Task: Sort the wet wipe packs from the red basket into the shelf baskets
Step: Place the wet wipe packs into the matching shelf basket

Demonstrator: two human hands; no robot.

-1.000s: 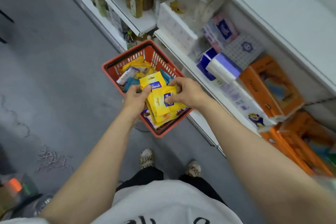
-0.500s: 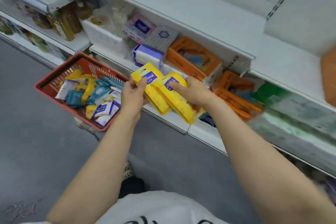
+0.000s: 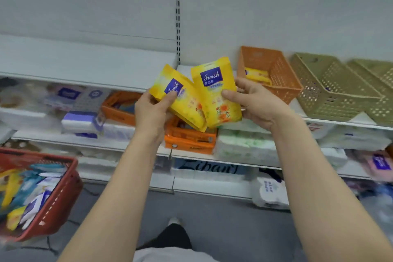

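Note:
I hold two yellow wet wipe packs up in front of the shelf. My left hand [image 3: 152, 112] grips the left yellow pack [image 3: 180, 104], which tilts left. My right hand [image 3: 253, 102] grips the right yellow pack [image 3: 217, 93], upright and overlapping the first. Just right of them an orange shelf basket [image 3: 282, 78] sits on the upper shelf with a yellow pack [image 3: 256, 75] inside. An olive shelf basket [image 3: 331, 89] stands beside it, and a second olive basket [image 3: 378, 74] at the far right. The red basket [image 3: 57, 200] at lower left holds several mixed packs.
The lower shelves carry tissue packs, orange boxes [image 3: 189, 138] and green-white paper bundles [image 3: 244, 144]. The upper shelf board [image 3: 89, 66] left of the baskets is bare. Grey floor and my shoe [image 3: 174, 221] show below.
Both hands rose from the red basket to the upper shelf, carrying the yellow packs. The view swung up and right, so the red basket moved to the lower left corner.

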